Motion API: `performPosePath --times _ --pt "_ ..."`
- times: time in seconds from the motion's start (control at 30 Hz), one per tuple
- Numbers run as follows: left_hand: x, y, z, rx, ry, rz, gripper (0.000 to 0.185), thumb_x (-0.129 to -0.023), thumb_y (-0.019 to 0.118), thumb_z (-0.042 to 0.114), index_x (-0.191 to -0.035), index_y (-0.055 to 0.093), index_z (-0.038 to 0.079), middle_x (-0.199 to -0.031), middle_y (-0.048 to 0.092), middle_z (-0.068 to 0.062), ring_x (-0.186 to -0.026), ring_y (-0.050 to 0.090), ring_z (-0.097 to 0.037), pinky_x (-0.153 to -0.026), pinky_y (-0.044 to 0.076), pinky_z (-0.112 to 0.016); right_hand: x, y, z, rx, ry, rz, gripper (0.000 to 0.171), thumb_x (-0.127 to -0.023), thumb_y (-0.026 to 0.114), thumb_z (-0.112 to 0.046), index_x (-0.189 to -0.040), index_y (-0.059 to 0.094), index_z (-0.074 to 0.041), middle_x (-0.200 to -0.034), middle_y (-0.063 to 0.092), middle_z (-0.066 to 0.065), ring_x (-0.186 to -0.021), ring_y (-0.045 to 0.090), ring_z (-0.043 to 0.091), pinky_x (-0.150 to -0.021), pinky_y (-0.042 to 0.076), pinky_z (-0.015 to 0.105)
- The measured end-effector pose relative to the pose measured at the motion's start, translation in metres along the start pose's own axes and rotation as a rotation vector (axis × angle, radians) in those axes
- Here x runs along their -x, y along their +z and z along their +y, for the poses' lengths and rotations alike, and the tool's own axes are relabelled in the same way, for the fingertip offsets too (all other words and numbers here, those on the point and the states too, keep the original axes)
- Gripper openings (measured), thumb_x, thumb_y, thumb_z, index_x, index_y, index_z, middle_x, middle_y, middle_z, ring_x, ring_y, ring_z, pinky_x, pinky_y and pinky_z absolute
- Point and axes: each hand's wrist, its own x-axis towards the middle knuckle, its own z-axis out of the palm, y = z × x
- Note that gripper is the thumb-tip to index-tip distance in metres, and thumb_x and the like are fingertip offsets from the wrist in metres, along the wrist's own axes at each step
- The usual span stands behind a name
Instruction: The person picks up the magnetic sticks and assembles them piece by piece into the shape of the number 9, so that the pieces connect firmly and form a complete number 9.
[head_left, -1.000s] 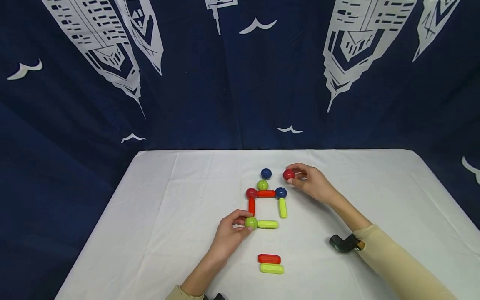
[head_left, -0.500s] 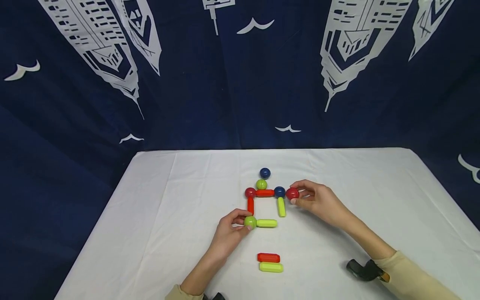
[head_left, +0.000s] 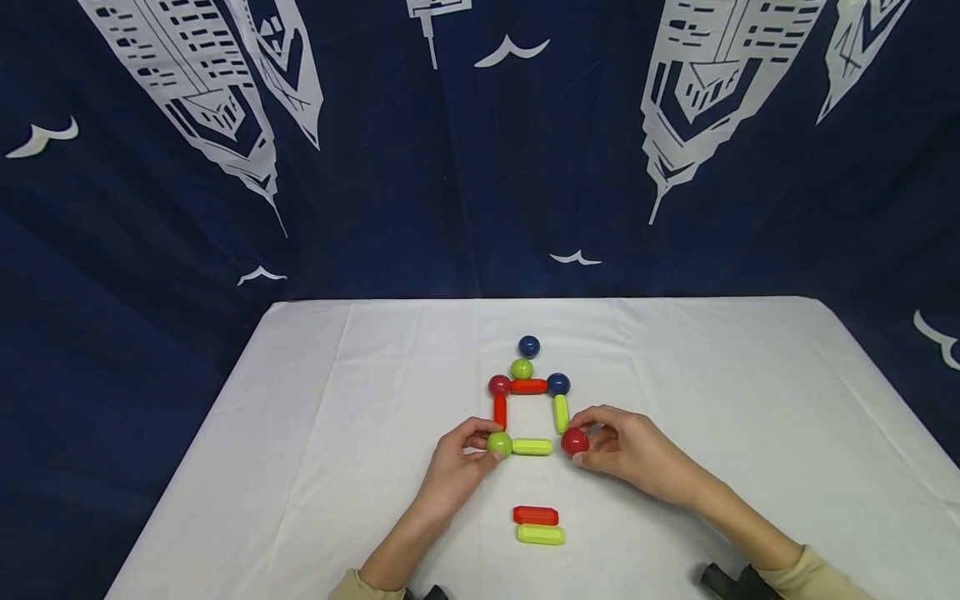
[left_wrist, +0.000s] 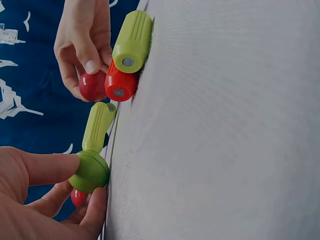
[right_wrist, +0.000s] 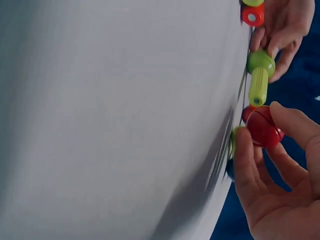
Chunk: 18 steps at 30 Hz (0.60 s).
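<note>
On the white table [head_left: 315, 433] lies a flat frame of magnetic sticks and balls. My left hand [head_left: 459, 460] pinches the green ball [head_left: 498, 444] at its near-left corner, joined to a green stick [head_left: 532, 447]. My right hand [head_left: 626, 452] pinches a red ball [head_left: 574, 441] at the near-right corner, next to that stick's end and below an upright green stick [head_left: 560, 412]. The left wrist view shows the green ball [left_wrist: 90, 171] between thumb and fingers. The right wrist view shows the red ball [right_wrist: 263, 128] held in fingertips.
The frame's far side has a red ball [head_left: 498, 385], red stick [head_left: 528, 386] and blue ball [head_left: 558, 383], with a green ball [head_left: 522, 367] and blue ball [head_left: 528, 346] beyond. A loose red stick [head_left: 536, 515] and green stick [head_left: 541, 534] lie nearer. Dark patterned cloth hangs behind.
My right hand carried the red ball from the far right of the frame, past the blue ball, down to the near-right corner. My left hand stayed on the green ball.
</note>
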Motion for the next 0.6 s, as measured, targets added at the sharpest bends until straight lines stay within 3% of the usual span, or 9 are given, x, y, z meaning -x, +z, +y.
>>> performPosePath --times 0.23,0.6 --pt "-0.0009 -0.0009 -0.0044 0.013 -0.006 -0.002 0.027 -0.087 0.067 -0.001 -0.113 0.066 0.006 -0.096 0.06 -0.008 -0.089 0.057 -0.02 -0.073 0.051 -0.025 -0.0037 0.0099 -0.0011 0.064 -0.062 -0.017 0.033 -0.082 0.081 -0.017 -0.111 0.067 -0.018 -0.089 0.065 -0.006 -0.073 0.062 0.013 -0.067 0.053 0.026" --pt "0.0004 -0.0004 0.0012 0.016 -0.01 -0.003 0.028 -0.088 0.066 -0.004 -0.114 0.065 0.003 -0.096 0.06 -0.01 -0.088 0.056 -0.021 -0.069 0.049 -0.023 -0.0066 0.0105 0.0019 0.041 -0.043 -0.036 0.036 -0.083 0.081 -0.018 -0.115 0.065 -0.018 -0.094 0.064 -0.004 -0.076 0.062 0.015 -0.067 0.053 0.026"
